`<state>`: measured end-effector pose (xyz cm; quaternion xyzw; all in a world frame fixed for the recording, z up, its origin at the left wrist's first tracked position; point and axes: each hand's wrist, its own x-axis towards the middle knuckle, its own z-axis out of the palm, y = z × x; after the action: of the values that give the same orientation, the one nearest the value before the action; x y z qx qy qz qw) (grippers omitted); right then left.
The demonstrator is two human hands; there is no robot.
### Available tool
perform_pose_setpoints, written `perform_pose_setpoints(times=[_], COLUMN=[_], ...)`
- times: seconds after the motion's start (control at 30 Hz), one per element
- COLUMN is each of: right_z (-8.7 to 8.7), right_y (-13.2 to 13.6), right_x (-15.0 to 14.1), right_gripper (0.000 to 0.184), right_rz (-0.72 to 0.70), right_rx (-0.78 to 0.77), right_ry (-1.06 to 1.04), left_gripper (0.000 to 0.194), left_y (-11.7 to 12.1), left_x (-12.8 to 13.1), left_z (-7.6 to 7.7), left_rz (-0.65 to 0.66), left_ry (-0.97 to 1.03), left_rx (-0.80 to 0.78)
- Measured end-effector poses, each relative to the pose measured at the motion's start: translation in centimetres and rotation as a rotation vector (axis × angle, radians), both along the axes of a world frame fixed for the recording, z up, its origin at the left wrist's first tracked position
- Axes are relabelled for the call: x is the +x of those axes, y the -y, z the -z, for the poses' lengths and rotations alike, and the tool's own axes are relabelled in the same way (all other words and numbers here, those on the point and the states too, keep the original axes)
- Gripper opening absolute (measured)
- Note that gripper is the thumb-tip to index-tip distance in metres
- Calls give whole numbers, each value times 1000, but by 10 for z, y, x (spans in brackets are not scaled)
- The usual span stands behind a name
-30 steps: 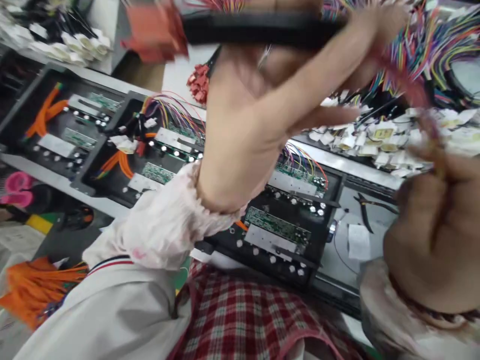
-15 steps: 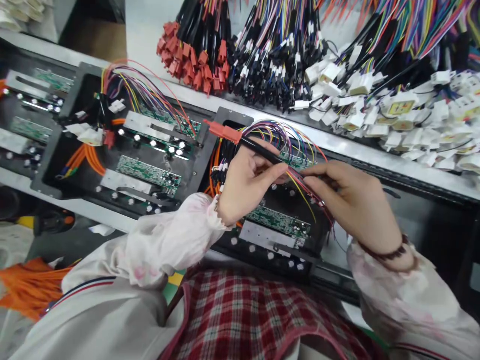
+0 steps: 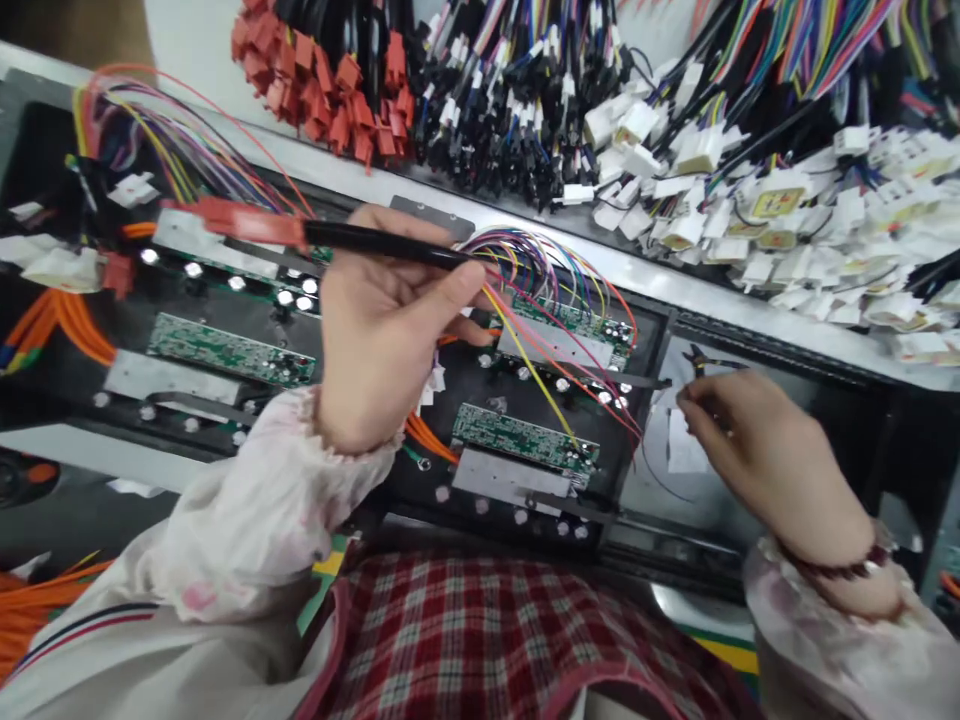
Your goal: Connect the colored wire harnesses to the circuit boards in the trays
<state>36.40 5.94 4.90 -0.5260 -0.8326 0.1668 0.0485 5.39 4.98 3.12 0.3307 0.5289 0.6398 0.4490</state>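
My left hand (image 3: 390, 320) is closed around the black sleeve (image 3: 382, 243) of a wire harness, held above the black housing. A red connector (image 3: 255, 222) sits on the harness's left end. Loose red, pink and yellow wires (image 3: 536, 372) fan out from the right end, past my thumb, over green circuit boards (image 3: 525, 440). Further right, my right hand (image 3: 765, 460) has its thumb and forefinger drawn together over a grey tray. Beside these fingers are small cutting pliers (image 3: 697, 360); whether the fingers touch them is unclear, and anything pinched is hidden.
Bundles of harnesses with red connectors (image 3: 322, 85), black connectors (image 3: 502, 130) and white connectors (image 3: 780, 215) lie along the back. Another housing with circuit boards (image 3: 232, 345) stands at left. Orange cables (image 3: 431, 438) and a grey tray (image 3: 652, 490) flank the boards.
My right hand has left the wires and moved right and down to the pliers. My left hand has carried the harness left, and its wires now hang loose.
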Motion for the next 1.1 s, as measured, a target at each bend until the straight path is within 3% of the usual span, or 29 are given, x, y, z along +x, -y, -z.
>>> perform_pose_setpoints(times=[0.13,0.33,0.5,0.63,0.83,0.97,1.03,1.1], right_z=[6,31,34,36,28,18,12,6], right_y=[-3,-15,-16,-20,-2,22,27,24], right_x=[-21,-34,-31,-32,-23,-16,-16,-19], right_gripper=[13,13,12,9,10,8,6,3], right_rz=[149,153,157,138,97,-48,-17,102], right_rx=[232,92,65,51,208,-7,-10,120], right_ry=[-162,-251,-304,-314,-221,-237,-263,-297], left_gripper=[32,30,27,28,31,29,29,29], left_y=[-4,-3,-5,-5,-7,-8,-9,-10], left_x=[-2,0,2,2,-5,-7,-7,-8], left_z=[5,7,3,5,20,24,26,29], left_rz=[-114,-151,-54,-102,-115,-86,-74,-74], left_ry=[-101,-171,28,-43,-71,-47,-42,-46], left_rx=[98,46,-79,-42,127,160,179,193])
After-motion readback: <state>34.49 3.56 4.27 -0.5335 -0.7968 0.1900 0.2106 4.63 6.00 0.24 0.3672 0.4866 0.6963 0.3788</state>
